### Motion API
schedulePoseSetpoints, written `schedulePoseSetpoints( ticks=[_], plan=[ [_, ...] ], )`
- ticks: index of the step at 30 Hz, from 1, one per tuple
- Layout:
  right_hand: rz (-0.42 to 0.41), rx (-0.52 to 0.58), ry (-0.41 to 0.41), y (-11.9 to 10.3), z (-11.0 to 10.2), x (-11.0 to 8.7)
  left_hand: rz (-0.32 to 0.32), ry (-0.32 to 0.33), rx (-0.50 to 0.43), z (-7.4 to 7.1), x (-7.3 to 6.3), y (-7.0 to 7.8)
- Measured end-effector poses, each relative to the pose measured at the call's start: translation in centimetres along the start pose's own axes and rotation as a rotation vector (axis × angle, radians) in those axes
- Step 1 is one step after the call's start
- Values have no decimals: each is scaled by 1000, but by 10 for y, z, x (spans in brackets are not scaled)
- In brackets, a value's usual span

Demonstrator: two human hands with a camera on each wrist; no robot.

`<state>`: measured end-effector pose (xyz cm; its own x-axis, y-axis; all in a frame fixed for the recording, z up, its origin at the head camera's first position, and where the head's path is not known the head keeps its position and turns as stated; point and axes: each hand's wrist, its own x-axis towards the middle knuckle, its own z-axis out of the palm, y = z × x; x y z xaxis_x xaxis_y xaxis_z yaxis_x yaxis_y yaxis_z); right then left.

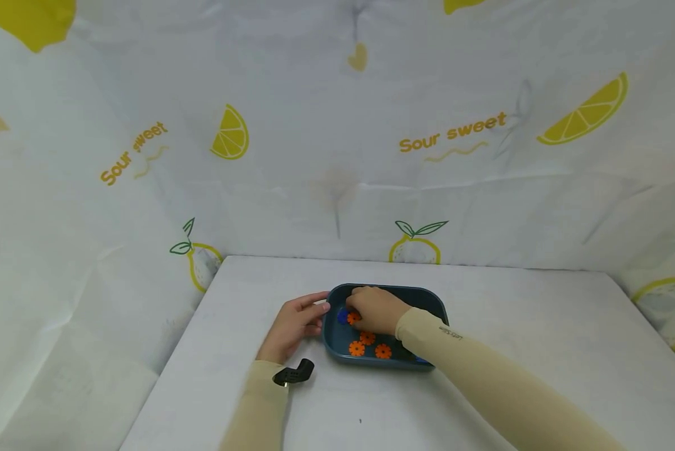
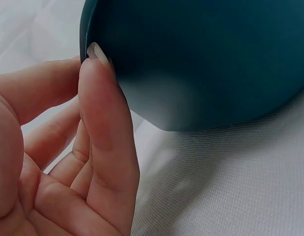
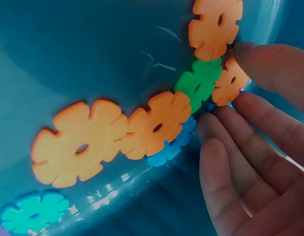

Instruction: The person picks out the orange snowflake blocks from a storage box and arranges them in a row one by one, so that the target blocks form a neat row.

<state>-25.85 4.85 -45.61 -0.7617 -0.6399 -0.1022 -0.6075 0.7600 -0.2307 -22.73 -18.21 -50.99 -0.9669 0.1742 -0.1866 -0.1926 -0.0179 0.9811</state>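
A dark blue-green tray (image 1: 337,338) with rounded corners stands on the white table and holds flat, notched plastic flower discs. My left hand (image 1: 293,322) pinches its left rim, the thumb (image 2: 105,113) on the inner side and the fingers outside. Inside the tray, my right hand (image 1: 378,309) reaches down among the discs. Its thumb and fingertips meet around an orange disc (image 3: 231,82) near the wall. Beside them lie a green disc (image 3: 198,86), a blue disc (image 3: 174,146) and more orange discs (image 3: 159,127).
Nearer the tray's front wall are orange discs (image 1: 383,351), partly hidden by the right forearm. A turquoise disc (image 3: 35,212) lies apart in the right wrist view. A white cloth with printed lemons (image 1: 415,250) hangs behind the table (image 1: 512,326). A black strap (image 1: 294,373) circles the left wrist.
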Motion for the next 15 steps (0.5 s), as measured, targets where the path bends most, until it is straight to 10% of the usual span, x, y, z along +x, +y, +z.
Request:
schedulePoseSetpoints(
  ticks=[15],
  plan=[
    [-14,40,1,-3,-10,-1,7,-11,-18,0,-1,3]
  ],
)
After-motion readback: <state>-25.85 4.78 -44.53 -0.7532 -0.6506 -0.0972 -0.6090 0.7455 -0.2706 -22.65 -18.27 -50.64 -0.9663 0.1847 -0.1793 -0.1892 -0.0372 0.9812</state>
